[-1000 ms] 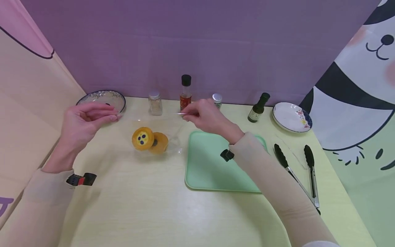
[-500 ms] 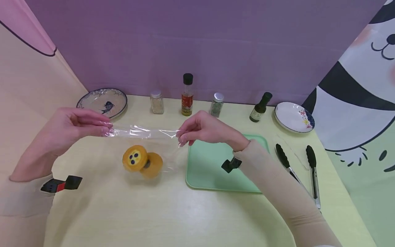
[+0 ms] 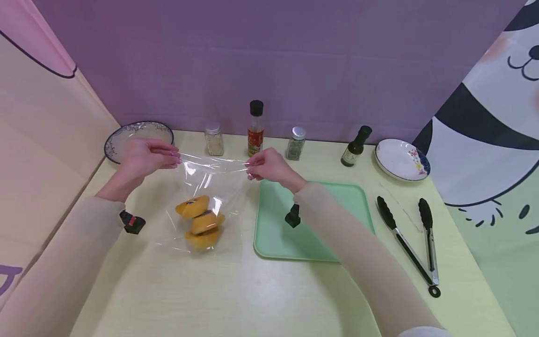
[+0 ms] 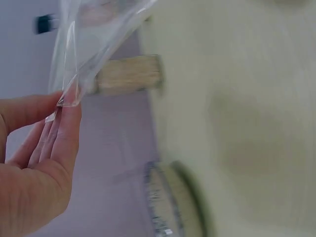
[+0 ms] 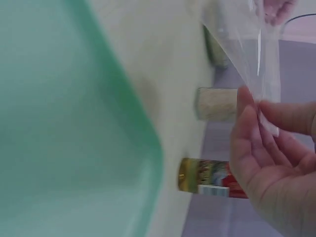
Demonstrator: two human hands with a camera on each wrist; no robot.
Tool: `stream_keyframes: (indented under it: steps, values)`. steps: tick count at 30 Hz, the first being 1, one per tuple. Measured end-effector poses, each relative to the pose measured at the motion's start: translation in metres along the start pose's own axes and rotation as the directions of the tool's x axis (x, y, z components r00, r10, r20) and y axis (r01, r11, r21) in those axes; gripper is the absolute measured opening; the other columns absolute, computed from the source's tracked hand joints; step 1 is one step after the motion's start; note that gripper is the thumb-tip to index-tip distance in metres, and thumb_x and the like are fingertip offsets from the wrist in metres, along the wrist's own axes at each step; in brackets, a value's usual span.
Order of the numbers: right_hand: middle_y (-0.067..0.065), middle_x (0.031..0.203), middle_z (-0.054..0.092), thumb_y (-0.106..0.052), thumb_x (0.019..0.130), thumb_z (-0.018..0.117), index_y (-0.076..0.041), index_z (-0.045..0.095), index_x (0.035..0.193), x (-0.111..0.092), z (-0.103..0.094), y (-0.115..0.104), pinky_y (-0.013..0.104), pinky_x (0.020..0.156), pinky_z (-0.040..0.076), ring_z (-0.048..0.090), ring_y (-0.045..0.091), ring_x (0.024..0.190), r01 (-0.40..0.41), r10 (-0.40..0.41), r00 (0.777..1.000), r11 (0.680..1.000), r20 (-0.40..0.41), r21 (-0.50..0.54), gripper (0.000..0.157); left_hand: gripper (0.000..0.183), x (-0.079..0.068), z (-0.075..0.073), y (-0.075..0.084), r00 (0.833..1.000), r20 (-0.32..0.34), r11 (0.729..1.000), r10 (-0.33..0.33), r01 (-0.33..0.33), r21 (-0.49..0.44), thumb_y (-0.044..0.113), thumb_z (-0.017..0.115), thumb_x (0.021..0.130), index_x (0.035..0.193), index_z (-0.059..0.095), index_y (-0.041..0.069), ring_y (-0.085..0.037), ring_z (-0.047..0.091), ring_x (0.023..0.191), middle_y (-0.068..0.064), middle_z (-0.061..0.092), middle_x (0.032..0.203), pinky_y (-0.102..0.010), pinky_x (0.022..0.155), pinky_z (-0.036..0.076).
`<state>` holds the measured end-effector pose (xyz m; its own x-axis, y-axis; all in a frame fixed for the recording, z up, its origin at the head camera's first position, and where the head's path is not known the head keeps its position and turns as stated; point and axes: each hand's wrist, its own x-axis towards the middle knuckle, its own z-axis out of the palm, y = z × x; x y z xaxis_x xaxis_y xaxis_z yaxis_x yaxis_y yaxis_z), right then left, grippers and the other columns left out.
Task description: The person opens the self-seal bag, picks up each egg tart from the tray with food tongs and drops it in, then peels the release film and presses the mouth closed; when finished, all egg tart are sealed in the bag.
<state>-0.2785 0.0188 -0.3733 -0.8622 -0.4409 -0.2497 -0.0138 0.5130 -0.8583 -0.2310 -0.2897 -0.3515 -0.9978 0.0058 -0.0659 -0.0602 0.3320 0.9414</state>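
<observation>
A clear plastic bag (image 3: 210, 180) hangs between the two hands, its top edge stretched across. Inside, near the bottom, several small orange-yellow pastries (image 3: 205, 222) lie piled, seen through the film. My left hand (image 3: 145, 161) pinches the bag's top left corner; thumb and fingertips meet on the film in the left wrist view. At the other corner my right hand (image 3: 271, 168) pinches the plastic between thumb and fingers, as the right wrist view also shows. Whether the bag's bottom touches the table, I cannot tell.
A green tray (image 3: 311, 220) lies right of the bag, with tongs (image 3: 410, 252) beyond it. Along the back stand a patterned plate (image 3: 115, 140), shaker jars (image 3: 214, 140) (image 3: 296, 144), a red-labelled bottle (image 3: 255, 133), a dark bottle (image 3: 355, 147) and a floral plate (image 3: 402, 160).
Both hands rise from half a second ago, the left also moving right. The bag now hangs more upright, and the pastries inside have tipped and stacked on one another.
</observation>
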Motion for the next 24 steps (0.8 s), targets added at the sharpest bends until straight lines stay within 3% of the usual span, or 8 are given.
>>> stream_keyframes:
  steps: [6,11,18,24]
  values:
    - [0.006,0.083,0.071,-0.01,0.086,0.065,-0.002,0.068,0.106,0.02,0.01,0.013,0.022,0.064,0.053,0.068,0.018,0.076,0.014,-0.033,0.996,0.975,-0.084,-0.222,0.021,0.032,0.028,0.011,-0.026,0.998,-0.023,0.991,-0.052,0.054,0.12,0.003,0.065,0.086,0.114,0.059,-0.011,-0.011,0.069,0.073,-0.005,0.071,0.086,-0.032,0.072,0.057]
    - [0.001,0.088,0.07,-0.011,0.084,0.066,-0.008,0.071,0.102,0.031,0.016,0.018,0.022,0.072,0.049,0.063,0.013,0.081,0.041,-0.097,0.988,0.915,-0.12,-0.401,0.019,0.029,0.035,0.015,-0.041,0.996,-0.049,0.978,-0.073,0.081,0.19,0.005,0.067,0.084,0.11,0.063,-0.007,-0.013,0.069,0.073,-0.012,0.069,0.092,-0.037,0.075,0.056]
    - [0.002,0.099,0.068,-0.011,0.085,0.063,-0.01,0.069,0.107,0.035,0.018,0.02,0.029,0.083,0.047,0.057,0.019,0.096,0.02,-0.087,0.988,0.887,-0.124,-0.461,0.023,0.033,0.039,0.018,-0.049,0.991,-0.081,0.979,-0.106,0.118,0.166,0.006,0.069,0.083,0.111,0.063,-0.009,-0.009,0.068,0.067,-0.005,0.071,0.081,-0.034,0.071,0.056]
    - [0.001,0.1,0.069,-0.014,0.086,0.066,-0.011,0.068,0.108,0.034,0.016,0.023,0.032,0.093,0.041,0.053,0.019,0.105,0.001,-0.067,0.988,0.904,-0.14,-0.427,0.023,0.036,0.04,0.017,-0.053,0.986,-0.103,0.981,-0.13,0.143,0.133,0.005,0.069,0.081,0.113,0.06,-0.011,-0.01,0.068,0.067,-0.001,0.069,0.077,-0.035,0.072,0.056]
